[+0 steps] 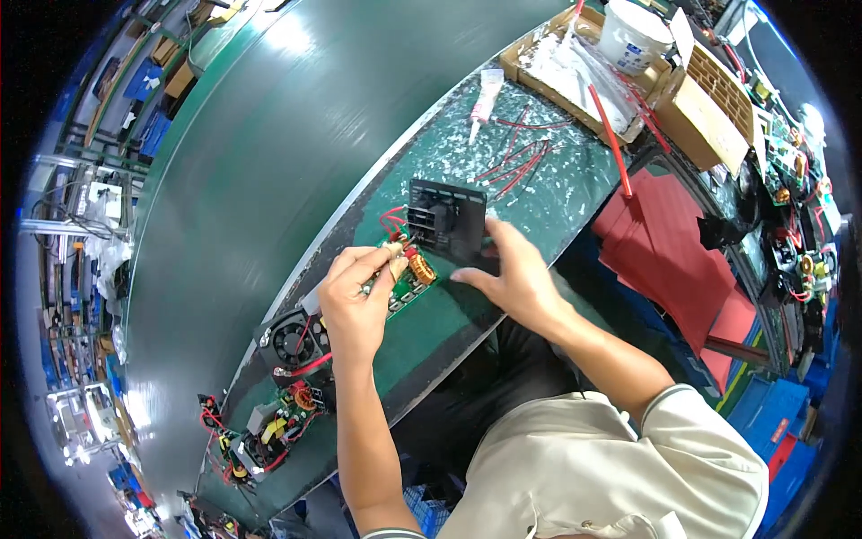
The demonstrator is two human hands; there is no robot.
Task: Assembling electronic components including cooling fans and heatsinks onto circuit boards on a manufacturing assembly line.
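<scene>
My left hand (pixel 355 292) is closed in a pinch over a green circuit board (pixel 409 295) with a copper-wound coil (pixel 420 269). What its fingertips hold is hidden; thin red wires (pixel 392 218) show just beyond them. A black plastic end panel (pixel 462 220) with a socket block on its face stands tilted up behind the board. On the panel's right edge my right hand (pixel 521 274) has its fingers, with the thumb at the lower corner. Left of my left hand lies a black cooling fan (pixel 292 340) in its housing.
More populated boards (pixel 274 427) lie at the near left of the bench. A glue tube (pixel 486 103) and loose red wires (pixel 521 166) are farther back. A cardboard tray (pixel 516 65) with a white bucket (pixel 633 36) stands at the back right, beside red sheets (pixel 660 242). The green conveyor belt (pixel 269 135) runs along the left.
</scene>
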